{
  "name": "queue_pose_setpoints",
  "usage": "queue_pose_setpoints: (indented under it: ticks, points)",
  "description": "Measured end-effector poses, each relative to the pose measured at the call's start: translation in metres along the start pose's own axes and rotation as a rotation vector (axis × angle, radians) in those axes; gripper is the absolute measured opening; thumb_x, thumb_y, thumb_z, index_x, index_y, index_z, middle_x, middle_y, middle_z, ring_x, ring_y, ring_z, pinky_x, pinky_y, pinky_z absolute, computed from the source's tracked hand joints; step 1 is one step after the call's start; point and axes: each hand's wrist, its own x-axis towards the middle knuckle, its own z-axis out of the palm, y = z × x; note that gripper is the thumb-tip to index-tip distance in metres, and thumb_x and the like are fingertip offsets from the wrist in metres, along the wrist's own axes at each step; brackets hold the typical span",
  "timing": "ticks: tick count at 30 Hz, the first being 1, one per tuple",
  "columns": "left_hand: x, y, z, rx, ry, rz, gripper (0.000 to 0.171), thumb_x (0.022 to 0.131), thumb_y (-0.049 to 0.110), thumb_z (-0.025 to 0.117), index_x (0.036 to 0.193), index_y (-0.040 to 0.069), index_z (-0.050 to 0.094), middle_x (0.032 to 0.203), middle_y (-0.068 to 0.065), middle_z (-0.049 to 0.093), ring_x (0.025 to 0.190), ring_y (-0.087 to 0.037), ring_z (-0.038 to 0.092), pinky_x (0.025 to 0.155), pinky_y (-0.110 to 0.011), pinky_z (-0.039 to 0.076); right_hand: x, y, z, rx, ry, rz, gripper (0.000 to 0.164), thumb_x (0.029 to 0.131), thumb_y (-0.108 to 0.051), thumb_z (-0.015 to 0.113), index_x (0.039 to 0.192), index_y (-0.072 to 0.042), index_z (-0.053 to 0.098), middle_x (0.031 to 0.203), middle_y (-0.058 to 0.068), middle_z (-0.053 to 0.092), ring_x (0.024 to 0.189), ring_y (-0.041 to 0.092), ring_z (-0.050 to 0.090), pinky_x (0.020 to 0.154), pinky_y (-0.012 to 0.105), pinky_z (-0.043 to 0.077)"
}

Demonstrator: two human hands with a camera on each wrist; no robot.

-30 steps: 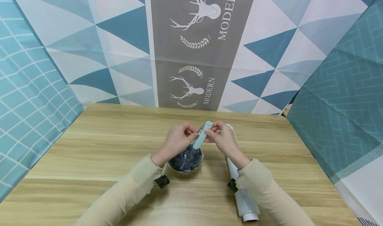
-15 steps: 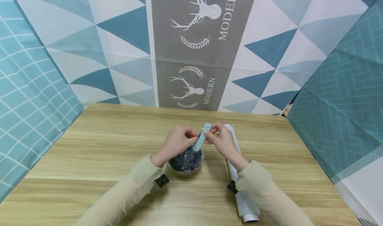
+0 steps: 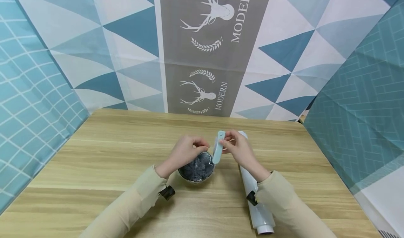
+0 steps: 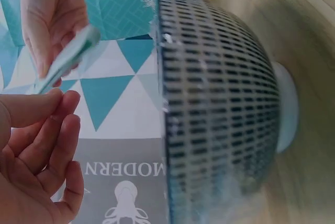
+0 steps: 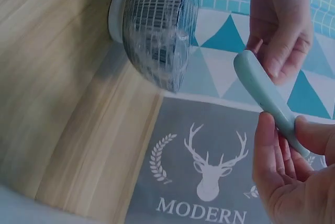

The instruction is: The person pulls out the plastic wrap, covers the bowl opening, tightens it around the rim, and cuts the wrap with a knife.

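Note:
My right hand (image 3: 240,148) pinches a folding knife (image 3: 219,147) by its pale blue handle, thumb on one side and fingers on the other. A thin pale strip shows along the handle's left side. Just left of it, my left hand (image 3: 189,150) has its thumb and index tips close together, its other fingers loosely curled, and no object shows between them. Below the hands stands a dark patterned bowl (image 3: 195,168) with shiny clear film over it. In the left wrist view the bowl's outside (image 4: 220,93) shows dark dashes on cream, with film wrinkled at the rim.
A long white roll of cling film (image 3: 260,213) lies on the wooden table (image 3: 126,136), partly under my right forearm. Patterned sheets (image 3: 132,55) hang behind the table and along both sides.
The left fingers have come away from the knife's blade side. The right hand has moved the knife slightly right and down, and the knife stands more upright in view.

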Motion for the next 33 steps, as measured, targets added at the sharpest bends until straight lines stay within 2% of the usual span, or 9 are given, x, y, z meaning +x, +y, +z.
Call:
queue_pose_setpoints:
  ticks: [6,11,17,21,24,28,33]
  points:
    - [-0.004,-0.004,-0.001,0.02,-0.02,0.023,0.012,0.085,0.011,0.062,0.092,0.011,0.072,0.091,0.0,0.07,0.085,-0.011,0.063,0.076,-0.027,0.05,-0.004,0.003,-0.016,-0.107,0.027,-0.012,0.023,0.089,-0.008,0.057,0.107,0.006,0.056,0.09,0.015,0.056,0.07,0.014,0.058,0.063,0.03,0.054]
    - [-0.007,-0.005,-0.001,0.048,-0.034,0.054,0.016,0.086,0.007,0.058,0.096,0.008,0.07,0.094,-0.002,0.069,0.088,-0.014,0.064,0.081,-0.031,0.05,-0.009,0.002,-0.035,-0.192,0.04,0.015,0.027,0.091,-0.013,0.054,0.113,0.002,0.057,0.095,0.015,0.058,0.074,0.016,0.056,0.065,0.029,0.053]
    - [-0.009,-0.009,-0.003,0.035,-0.062,-0.003,0.018,0.088,0.004,0.055,0.097,0.008,0.069,0.096,-0.002,0.069,0.091,-0.015,0.063,0.085,-0.033,0.048,-0.02,0.004,-0.065,-0.289,0.061,0.024,0.032,0.093,-0.019,0.051,0.116,0.003,0.055,0.096,0.015,0.056,0.075,0.011,0.053,0.064,0.023,0.051]
    - [-0.011,-0.011,-0.004,0.02,-0.066,-0.027,0.017,0.086,0.004,0.056,0.1,0.006,0.066,0.09,-0.002,0.068,0.083,-0.013,0.061,0.076,-0.03,0.049,-0.026,0.01,-0.08,-0.347,0.082,0.046,0.034,0.094,-0.021,0.05,0.116,0.004,0.053,0.096,0.016,0.056,0.076,0.014,0.052,0.063,0.023,0.05]
    - [-0.012,-0.011,-0.004,0.0,-0.069,-0.042,0.02,0.084,0.005,0.06,0.103,0.004,0.062,0.085,-0.002,0.065,0.076,-0.011,0.058,0.07,-0.025,0.047,-0.031,0.015,-0.089,-0.447,0.099,0.068,0.033,0.094,-0.021,0.049,0.114,0.004,0.054,0.094,0.016,0.057,0.075,0.018,0.054,0.06,0.025,0.048]
    - [-0.014,-0.012,-0.004,-0.009,-0.066,-0.051,0.021,0.082,0.005,0.062,0.103,0.003,0.06,0.083,-0.002,0.063,0.075,-0.011,0.057,0.068,-0.023,0.046,-0.038,0.025,-0.099,-0.618,0.099,0.117,0.032,0.094,-0.021,0.048,0.114,0.004,0.053,0.094,0.017,0.058,0.077,0.023,0.056,0.058,0.029,0.045]
    - [-0.016,-0.014,-0.004,0.0,-0.077,-0.052,0.015,0.082,0.005,0.062,0.097,0.003,0.062,0.084,-0.002,0.063,0.074,-0.01,0.055,0.067,-0.023,0.045,-0.044,0.042,-0.107,-0.724,0.053,0.187,0.033,0.093,-0.018,0.048,0.111,0.009,0.051,0.094,0.023,0.059,0.077,0.027,0.058,0.058,0.034,0.047]
